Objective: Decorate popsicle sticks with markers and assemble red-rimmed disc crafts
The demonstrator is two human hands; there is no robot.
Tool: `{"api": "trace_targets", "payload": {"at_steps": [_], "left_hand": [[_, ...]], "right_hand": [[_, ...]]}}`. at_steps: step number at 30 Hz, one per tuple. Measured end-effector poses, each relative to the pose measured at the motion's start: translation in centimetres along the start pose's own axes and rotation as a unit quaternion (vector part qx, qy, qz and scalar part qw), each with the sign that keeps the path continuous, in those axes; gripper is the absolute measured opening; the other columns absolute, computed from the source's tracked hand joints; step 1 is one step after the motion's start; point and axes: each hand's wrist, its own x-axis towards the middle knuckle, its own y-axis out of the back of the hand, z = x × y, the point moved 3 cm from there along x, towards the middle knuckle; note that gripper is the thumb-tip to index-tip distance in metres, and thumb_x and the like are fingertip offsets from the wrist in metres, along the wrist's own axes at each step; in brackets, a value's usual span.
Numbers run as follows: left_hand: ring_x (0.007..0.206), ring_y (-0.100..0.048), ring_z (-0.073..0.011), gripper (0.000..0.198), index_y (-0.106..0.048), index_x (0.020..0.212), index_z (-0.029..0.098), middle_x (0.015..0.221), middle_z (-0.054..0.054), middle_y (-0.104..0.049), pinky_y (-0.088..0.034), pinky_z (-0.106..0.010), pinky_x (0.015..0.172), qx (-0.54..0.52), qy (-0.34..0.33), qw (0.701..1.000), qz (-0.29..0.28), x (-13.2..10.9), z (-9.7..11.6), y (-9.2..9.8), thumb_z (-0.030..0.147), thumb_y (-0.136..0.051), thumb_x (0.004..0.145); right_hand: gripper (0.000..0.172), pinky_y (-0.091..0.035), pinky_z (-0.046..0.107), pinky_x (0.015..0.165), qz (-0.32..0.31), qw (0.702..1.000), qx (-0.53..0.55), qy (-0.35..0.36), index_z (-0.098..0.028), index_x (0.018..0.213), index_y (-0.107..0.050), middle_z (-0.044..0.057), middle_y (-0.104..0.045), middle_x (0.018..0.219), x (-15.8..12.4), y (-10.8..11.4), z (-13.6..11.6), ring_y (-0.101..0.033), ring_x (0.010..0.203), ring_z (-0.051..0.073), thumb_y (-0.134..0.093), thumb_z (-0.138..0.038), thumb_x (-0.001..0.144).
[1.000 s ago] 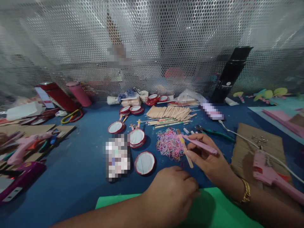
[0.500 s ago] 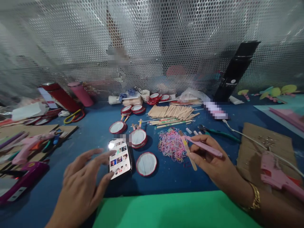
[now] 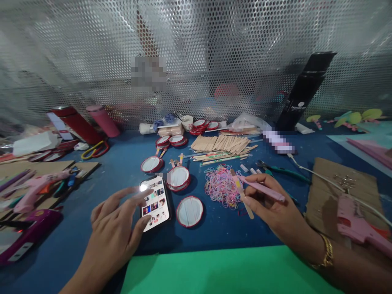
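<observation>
The left hand (image 3: 118, 216) spreads its fingers over a lit smartphone (image 3: 157, 208) on the blue tabletop (image 3: 119, 167); then a red-rimmed disc (image 3: 190, 211), tangled rubber bands (image 3: 221, 187) — and beside them a craft stick (image 3: 239, 189) and pink pen-like tool (image 3: 270, 193), pinched in the right hand (image 3: 269, 208).

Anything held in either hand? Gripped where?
Right hand: a wooden craft stick, pinched below its yellow band, plus a pink pen, gripped toward the end nearer the stick. Left hand: nothing held; fingers over the smartphone.
</observation>
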Motion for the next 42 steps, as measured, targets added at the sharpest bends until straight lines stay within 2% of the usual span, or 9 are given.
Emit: {"api": "trace_targets", "payload": {"at_steps": [3,7,12,18,24,28,34,38,42], "left_hand": [[0.123,-0.06,-0.0356,0.034,-0.055,0.125,0.031,0.108,-0.007,-0.074,-0.039,-0.05,0.1,-0.017,0.027,0.999,0.021,-0.3,0.2,0.5,0.045,-0.04,0.098],[0.124,-0.06,-0.0365,0.037,-0.057,0.126,0.027,0.104,-0.009,-0.075,-0.039,-0.05,0.099,-0.009,0.018,1.0,0.02,-0.5,0.3,0.3,0.046,-0.04,0.098],[0.114,-0.065,-0.0351,0.041,-0.056,0.131,0.027,0.106,-0.008,-0.077,-0.043,-0.047,0.093,0.012,0.014,1.0,0.003,-0.7,-0.3,-0.4,0.046,-0.042,0.097],[0.116,-0.065,-0.0348,0.039,-0.057,0.131,0.027,0.108,-0.008,-0.078,-0.042,-0.046,0.094,0.014,-0.005,0.999,-0.031,-0.9,-0.8,-1.1,0.044,-0.047,0.097],[0.127,-0.058,-0.0352,0.04,-0.056,0.131,0.028,0.106,-0.008,-0.076,-0.04,-0.047,0.099,-0.022,0.011,0.999,0.021,-0.6,-0.2,0.0,0.044,-0.042,0.097],[0.128,-0.057,-0.0375,0.043,-0.055,0.134,0.029,0.104,-0.008,-0.075,-0.038,-0.051,0.101,-0.017,0.007,1.0,0.021,-0.8,0.0,-0.2,0.047,-0.042,0.097],[0.097,-0.073,-0.0323,0.042,-0.053,0.136,0.031,0.104,-0.005,-0.078,-0.045,-0.046,0.092,-0.013,0.003,1.0,-0.022,-1.5,-0.8,-1.4,0.042,-0.046,0.097],[0.109,-0.069,-0.0342,0.048,-0.046,0.145,0.03,0.108,-0.007,-0.077,-0.043,-0.049,0.097,-0.001,0.027,1.0,-0.001,-1.6,-1.1,-1.2,0.042,-0.04,0.099],[0.128,-0.058,-0.0367,0.049,-0.049,0.143,0.029,0.109,-0.009,-0.076,-0.037,-0.052,0.104,-0.001,0.002,1.0,0.015,-1.4,-0.5,-0.8,0.046,-0.039,0.098]], "right_hand": [[0.029,-0.06,0.027,0.057,0.001,1.0,-0.01,0.004,-0.026,0.111,-0.055,-0.002,-0.058,0.084,0.0,0.2,0.0,-0.063,0.063,0.012,-0.07,-0.033,0.087],[0.029,-0.06,0.026,0.058,-0.002,1.0,-0.014,0.01,-0.026,0.113,-0.055,-0.001,-0.058,0.085,0.0,0.2,0.2,-0.064,0.066,0.012,-0.068,-0.031,0.088],[0.03,-0.06,0.026,0.056,0.006,1.0,-0.018,0.007,-0.025,0.112,-0.055,-0.001,-0.058,0.084,0.0,0.1,0.1,-0.064,0.064,0.012,-0.069,-0.031,0.086],[0.029,-0.06,0.025,0.056,-0.003,1.0,-0.01,0.002,-0.025,0.112,-0.055,-0.002,-0.057,0.083,-0.1,0.0,0.0,-0.064,0.062,0.011,-0.068,-0.03,0.087],[0.03,-0.062,0.028,0.06,-0.005,1.0,-0.008,-0.006,-0.025,0.113,-0.055,-0.002,-0.058,0.085,-0.1,0.2,0.2,-0.061,0.063,0.011,-0.069,-0.033,0.087],[0.032,-0.062,0.029,0.061,-0.002,1.0,-0.009,-0.017,-0.024,0.113,-0.055,-0.001,-0.058,0.086,-0.1,0.1,0.2,-0.061,0.064,0.011,-0.07,-0.033,0.086],[0.03,-0.06,0.026,0.058,-0.003,1.0,-0.006,-0.008,-0.024,0.112,-0.055,-0.002,-0.057,0.082,-0.1,0.0,-0.1,-0.062,0.062,0.011,-0.069,-0.033,0.086],[0.03,-0.059,0.024,0.057,0.003,1.0,-0.015,0.001,-0.025,0.111,-0.056,-0.002,-0.058,0.082,-0.1,0.0,-0.2,-0.063,0.064,0.011,-0.069,-0.032,0.086],[0.03,-0.059,0.025,0.056,0.001,1.0,-0.006,0.002,-0.025,0.111,-0.056,-0.002,-0.058,0.083,-0.1,0.0,-0.1,-0.062,0.062,0.011,-0.07,-0.032,0.085]]}}
